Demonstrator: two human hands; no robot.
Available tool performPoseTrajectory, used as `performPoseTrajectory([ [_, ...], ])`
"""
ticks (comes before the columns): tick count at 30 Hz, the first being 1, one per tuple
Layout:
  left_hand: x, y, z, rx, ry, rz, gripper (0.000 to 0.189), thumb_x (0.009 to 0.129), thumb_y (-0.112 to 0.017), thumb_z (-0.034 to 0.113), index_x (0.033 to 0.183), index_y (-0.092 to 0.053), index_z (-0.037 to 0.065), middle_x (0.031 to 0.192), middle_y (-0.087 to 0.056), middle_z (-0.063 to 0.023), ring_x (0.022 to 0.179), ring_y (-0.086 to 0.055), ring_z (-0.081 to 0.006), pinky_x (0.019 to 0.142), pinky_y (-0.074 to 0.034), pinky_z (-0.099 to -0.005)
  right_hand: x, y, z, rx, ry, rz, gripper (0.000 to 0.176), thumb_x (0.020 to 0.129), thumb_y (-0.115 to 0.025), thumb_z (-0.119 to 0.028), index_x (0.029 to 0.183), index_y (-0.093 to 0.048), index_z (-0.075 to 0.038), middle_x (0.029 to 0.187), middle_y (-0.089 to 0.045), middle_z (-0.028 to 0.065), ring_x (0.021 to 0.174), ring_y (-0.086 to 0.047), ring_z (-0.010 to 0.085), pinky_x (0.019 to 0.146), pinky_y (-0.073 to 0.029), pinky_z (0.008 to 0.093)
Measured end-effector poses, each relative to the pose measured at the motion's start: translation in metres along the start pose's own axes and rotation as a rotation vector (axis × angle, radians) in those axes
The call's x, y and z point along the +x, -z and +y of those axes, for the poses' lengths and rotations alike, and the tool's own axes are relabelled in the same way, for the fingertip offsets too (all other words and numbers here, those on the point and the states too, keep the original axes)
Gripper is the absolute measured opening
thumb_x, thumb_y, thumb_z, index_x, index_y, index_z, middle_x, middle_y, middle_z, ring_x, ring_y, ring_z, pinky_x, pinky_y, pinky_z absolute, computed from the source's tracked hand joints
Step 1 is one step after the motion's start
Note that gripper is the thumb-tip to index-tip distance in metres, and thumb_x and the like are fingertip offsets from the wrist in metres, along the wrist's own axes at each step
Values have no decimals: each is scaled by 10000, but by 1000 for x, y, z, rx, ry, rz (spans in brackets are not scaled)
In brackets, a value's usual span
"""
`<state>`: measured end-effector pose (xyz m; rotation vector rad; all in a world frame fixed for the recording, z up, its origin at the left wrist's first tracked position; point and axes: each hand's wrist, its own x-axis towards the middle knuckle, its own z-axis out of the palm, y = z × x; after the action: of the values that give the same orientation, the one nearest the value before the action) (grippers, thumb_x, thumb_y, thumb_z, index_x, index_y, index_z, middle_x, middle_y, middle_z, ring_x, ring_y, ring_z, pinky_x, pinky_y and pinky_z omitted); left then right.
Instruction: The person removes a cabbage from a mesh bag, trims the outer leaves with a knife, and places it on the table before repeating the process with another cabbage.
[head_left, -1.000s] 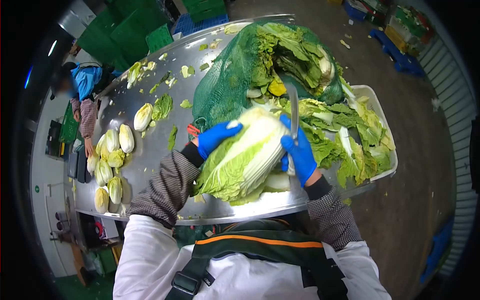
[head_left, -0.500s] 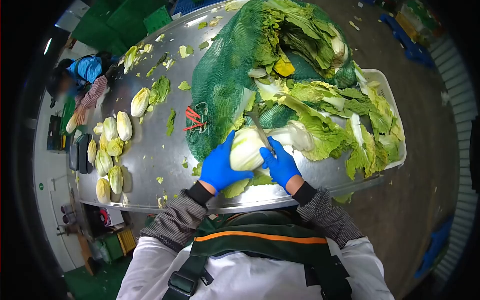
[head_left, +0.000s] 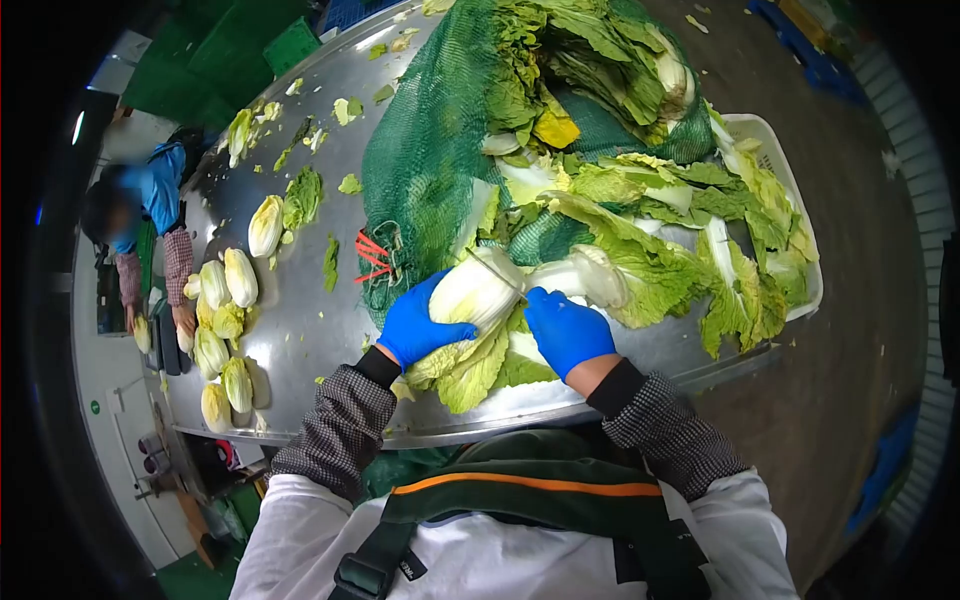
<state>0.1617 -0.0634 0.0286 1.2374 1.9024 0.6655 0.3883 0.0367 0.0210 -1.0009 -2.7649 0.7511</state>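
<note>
In a blue glove, my left hand (head_left: 420, 325) is wrapped round the left side of a pale napa cabbage (head_left: 475, 293), whose lower leaves hang loose toward the table edge. My right hand (head_left: 565, 330), also gloved in blue, is closed on a knife (head_left: 500, 271); its thin blade lies across the cabbage's upper right end, and its handle is mostly hidden. Cut white and green leaves (head_left: 640, 275) lie just beyond my right hand. Behind the cabbage, a green mesh bag (head_left: 420, 150) holds more leafy cabbage.
Several trimmed cabbages (head_left: 240, 277) stand at the left of the metal table (head_left: 310, 360). Another person (head_left: 165, 190) reaches toward them from the far left. A white crate (head_left: 795, 210) piled with leaves is at the right. Red ties (head_left: 373, 255) lie on the mesh bag.
The cabbage has tilted, and loose leaves now hang below it. My right hand has moved slightly right and down. At the left, the other person's hand has come to the trimmed cabbages.
</note>
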Motion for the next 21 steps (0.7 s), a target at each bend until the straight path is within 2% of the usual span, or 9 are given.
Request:
performPoseTrajectory([
  [5,4,-8,-6,92,-12,67,963,565,-821,508,1319,-459,30,1184,-584,-189,1084,-578,-313,956,-428,-375,22,-43,30,-39,36,58,233,816,-520,-99,1045,-522,-57,813,-618,114,702,-627,284,593,-502,408],
  [8,-3,-9,-14,144,-146,78,976,557,-823,514,1320,-457,30,1167,-587,-195,1058,-583,-338,940,-438,-391,33,-82,51,-48,-59,9,182,853,-496,-173,1004,-564,-96,825,-634,150,754,-629,335,644,-488,450],
  [10,-10,-10,-24,68,-172,179,943,575,-828,477,1312,-461,16,1149,-598,-188,1048,-593,-313,942,-438,-385,39,-78,52,36,-116,-84,188,865,-487,-196,1008,-573,-110,831,-640,162,768,-628,347,653,-486,456],
  [14,-12,7,-25,-304,-71,109,755,682,-792,345,1282,-487,3,1117,-618,-124,1011,-602,-218,896,-465,-335,37,-12,39,123,-72,-148,214,885,-480,-244,1018,-575,-106,831,-646,173,784,-623,369,679,-485,462],
  [15,-14,15,-25,-477,-3,101,693,714,-774,309,1269,-497,0,1111,-619,-106,1002,-599,-192,882,-470,-320,37,19,23,143,-188,-225,349,871,-554,-365,1116,-573,-116,884,-659,167,803,-630,353,727,-495,435],
  [17,-21,26,-10,-795,125,70,502,801,-711,206,1222,-528,3,1097,-612,-59,963,-587,-133,832,-484,-279,32,53,3,360,-55,-68,483,842,-582,-443,1192,-544,-112,1075,-604,200,943,-598,365,819,-479,428],
  [18,-20,25,-7,-786,124,108,486,806,-707,201,1215,-532,4,1099,-612,-59,970,-585,-130,837,-481,-280,31,60,-3,467,14,14,552,828,-596,-482,1230,-529,-110,1170,-576,216,1013,-582,371,866,-471,425],
  [20,-16,21,0,-774,126,188,456,816,-700,191,1201,-539,6,1103,-611,-58,984,-582,-126,847,-477,-282,38,60,-14,430,50,-8,722,779,-635,-550,1324,-468,-107,1315,-485,200,1116,-534,352,931,-442,400],
  [21,-9,16,-5,-768,125,282,530,789,-718,183,1241,-508,2,1116,-607,-95,999,-586,-171,859,-474,-312,38,50,-14,359,46,12,700,778,-645,-533,1299,-483,-94,1298,-499,192,1115,-531,351,924,-444,403],
])
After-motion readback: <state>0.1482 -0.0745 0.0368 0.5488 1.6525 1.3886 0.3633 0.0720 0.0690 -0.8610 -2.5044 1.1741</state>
